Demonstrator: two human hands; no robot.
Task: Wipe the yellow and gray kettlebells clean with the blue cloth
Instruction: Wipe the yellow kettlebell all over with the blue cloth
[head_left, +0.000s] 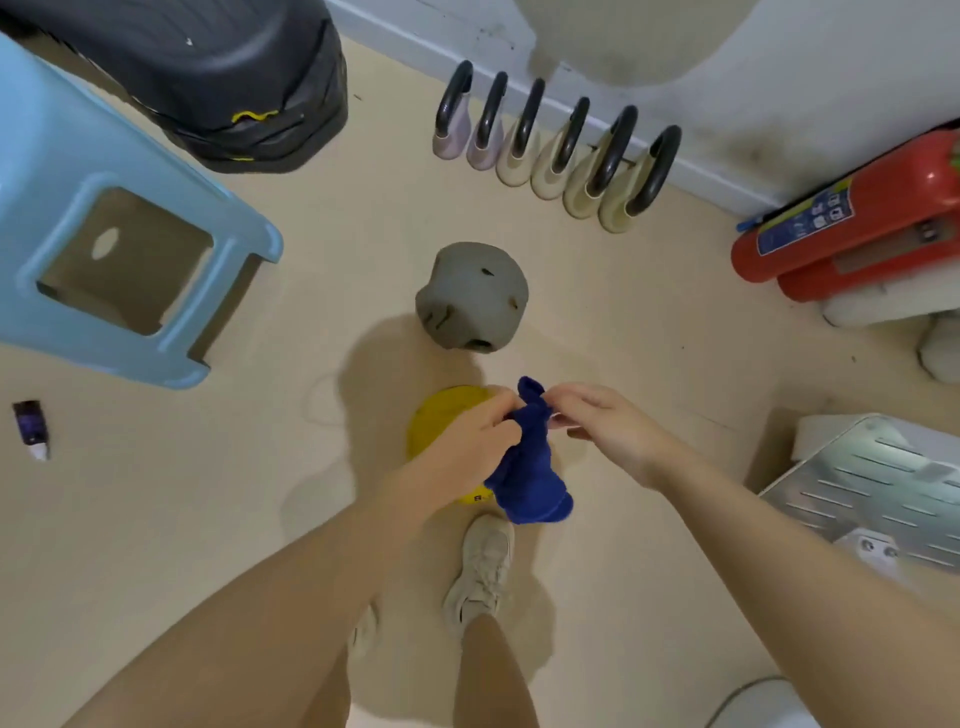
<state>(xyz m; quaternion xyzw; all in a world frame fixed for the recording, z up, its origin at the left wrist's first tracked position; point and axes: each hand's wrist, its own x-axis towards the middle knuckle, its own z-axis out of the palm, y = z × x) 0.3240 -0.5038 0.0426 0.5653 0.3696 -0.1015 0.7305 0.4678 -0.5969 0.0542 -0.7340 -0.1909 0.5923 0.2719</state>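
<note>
Both hands hold bunched dark blue cloth (530, 462) above round yellow kettlebell (441, 423).
Left hand (467, 441) grips cloth, hiding much of it; right hand (597, 421) pinches top. Gray kettlebell (472, 296) beyond; light blue plastic stool (104, 208) left, red fire extinguisher (852, 208) right.

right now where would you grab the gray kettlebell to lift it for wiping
No handle shows on the gray kettlebell: it lies tipped on the floor, rounded body toward the camera. Probably cup the body from above with both hands, or roll it first to find the handle, likely on the hidden far or under side.
</note>
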